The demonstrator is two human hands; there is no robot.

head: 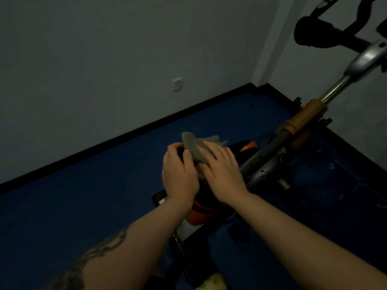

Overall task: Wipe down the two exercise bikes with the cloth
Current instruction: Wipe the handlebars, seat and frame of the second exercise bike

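Forearms: both reach forward over blue floor (73,206), bare either side.
Exercise bike (293,130): frame rises right of fingers; saddle beneath them.
Right hand (222,170): fingers flat, pressing cloth (194,149).
Left hand (180,170): fingers curled round cloth's left edge.

The cloth (194,150) is a dull grey. The saddle (206,197) beneath it is black with orange trim, and the same orange shows on the frame sleeve (304,120) near the far right corner of the floor. The post (335,87) above that sleeve is bare silver metal; the handlebars (320,35) are black. The floor (83,206) is deep blue, edged by a black skirting (125,133) under a pale grey wall (104,49) with a white socket plate (177,84). A dark chain-like tattoo runs along the left forearm (100,252). At the floor's near edge lies something pale yellow (213,282).
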